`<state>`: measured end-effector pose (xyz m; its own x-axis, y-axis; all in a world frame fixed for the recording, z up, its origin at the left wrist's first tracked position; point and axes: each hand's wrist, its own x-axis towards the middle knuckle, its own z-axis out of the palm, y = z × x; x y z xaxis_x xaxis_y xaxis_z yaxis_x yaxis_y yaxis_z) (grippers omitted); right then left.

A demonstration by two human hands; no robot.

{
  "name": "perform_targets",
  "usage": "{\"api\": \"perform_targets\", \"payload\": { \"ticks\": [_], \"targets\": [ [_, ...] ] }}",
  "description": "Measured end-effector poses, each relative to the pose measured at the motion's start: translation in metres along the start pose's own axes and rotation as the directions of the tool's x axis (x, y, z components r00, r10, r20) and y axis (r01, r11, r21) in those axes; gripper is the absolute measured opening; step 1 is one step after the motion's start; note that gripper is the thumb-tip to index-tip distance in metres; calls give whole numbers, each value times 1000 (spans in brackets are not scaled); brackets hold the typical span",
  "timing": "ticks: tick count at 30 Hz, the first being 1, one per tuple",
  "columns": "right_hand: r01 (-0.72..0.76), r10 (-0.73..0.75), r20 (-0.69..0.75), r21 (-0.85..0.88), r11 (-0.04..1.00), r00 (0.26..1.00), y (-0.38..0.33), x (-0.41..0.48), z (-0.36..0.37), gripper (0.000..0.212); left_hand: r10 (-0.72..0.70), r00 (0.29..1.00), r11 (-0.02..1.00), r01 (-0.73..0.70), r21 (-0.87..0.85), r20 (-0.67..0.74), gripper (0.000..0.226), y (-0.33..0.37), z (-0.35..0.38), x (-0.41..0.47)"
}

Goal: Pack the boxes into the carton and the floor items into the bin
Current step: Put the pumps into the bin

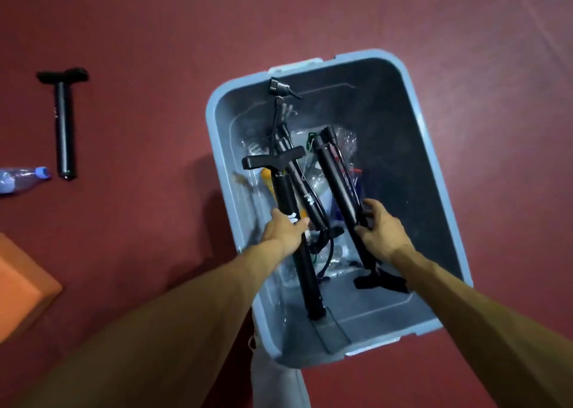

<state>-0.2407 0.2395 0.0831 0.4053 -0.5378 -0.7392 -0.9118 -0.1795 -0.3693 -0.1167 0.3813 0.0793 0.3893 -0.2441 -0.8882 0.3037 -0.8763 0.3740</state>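
- Head view: the left hand (285,226) wraps its fingers round the barrel of a black floor pump (283,190). The right hand (383,229) clasps a second pump (338,178) between thumb and curled fingers. Both grips sit mid-barrel, likely to keep the long tubes balanced.
- Both pumps lie lengthwise inside the bin (434,172), head to tail: one T-handle is toward its far left side, the other at its near right corner. That probably lets them nest side by side.
- The bin is smooth blue-grey moulded plastic with rounded corners. Crinkled clear plastic (344,138) and a thin hose lie under the pumps.
- Not yet packed, on the matte dark red floor (155,35): a third pump (63,125), a slim black tube with a T-handle, and a clear bottle (18,180) at the left edge.
- An orange block (21,283) sits at the near left edge; no carton shows.
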Motion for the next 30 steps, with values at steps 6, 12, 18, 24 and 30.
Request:
{"api": "perform_targets", "payload": {
  "ticks": [6, 12, 18, 24, 30],
  "targets": [
    [-53, 53, 86, -5, 999, 995, -23, -9, 10, 44, 45, 999, 999, -45, -22, -1, 66, 4, -28, -4],
    [102, -102, 96, 7, 995, 990, -118, -34, 6, 43, 107, 992, 974, -117, -194, -64, 56, 7, -118, -34],
    [272, -265, 128, -45, 961, 956, -239, -80, 62, 38, 84, 975, 952, -139, -273, -205, 43, -49, -229, -71],
    [384, -344, 266, -115, 916, 900, -357, -146, 175, 36, -10, 943, 911, -129, -393, -334, 42, -170, -365, -115],
    [415, -348, 346, -139, 899, 871, -460, -206, 309, 34, -121, 906, 862, -106, -495, -406, 41, -316, -494, -153]
  ]
}}
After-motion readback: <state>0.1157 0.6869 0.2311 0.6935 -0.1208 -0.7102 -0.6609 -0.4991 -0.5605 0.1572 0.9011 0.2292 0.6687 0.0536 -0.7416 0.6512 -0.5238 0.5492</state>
